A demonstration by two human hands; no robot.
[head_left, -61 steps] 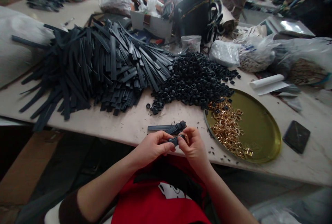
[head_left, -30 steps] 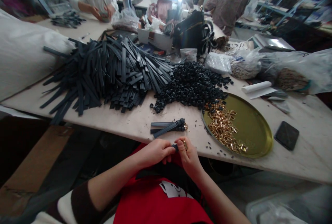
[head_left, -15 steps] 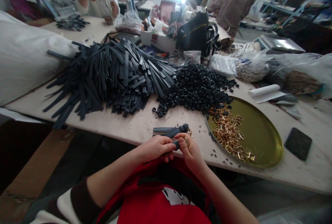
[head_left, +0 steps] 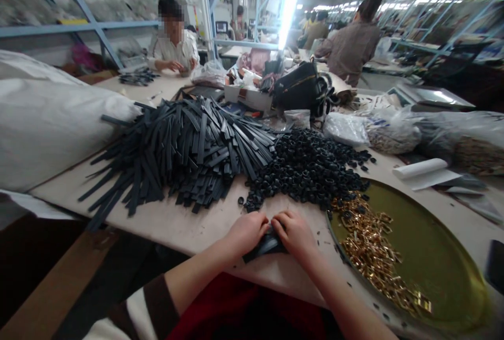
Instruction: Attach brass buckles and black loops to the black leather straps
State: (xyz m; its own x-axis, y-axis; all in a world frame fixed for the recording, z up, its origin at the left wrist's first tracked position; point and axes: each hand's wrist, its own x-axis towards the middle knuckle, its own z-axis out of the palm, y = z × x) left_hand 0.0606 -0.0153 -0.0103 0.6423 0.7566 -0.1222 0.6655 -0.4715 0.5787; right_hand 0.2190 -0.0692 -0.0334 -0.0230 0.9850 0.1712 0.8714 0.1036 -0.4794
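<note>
L hand [head_left: 250,229] & R hand [head_left: 295,230] sit side by side just below ctr of frame, fingers curled, tips close tog. at a few dark strips [head_left: 268,245] on the surface [head_left: 212,232]; can't tell if either hand actually grips one. Big heap of long strips [head_left: 189,151] spreads ctr-left, w/ pile of small black loops [head_left: 307,169] right next to it. Gold metal pcs [head_left: 370,251] lie along L side of round tray [head_left: 437,256], lower right. White sack [head_left: 55,125] at L edge; co-worker [head_left: 177,49] in white shirt, upper left.
</note>
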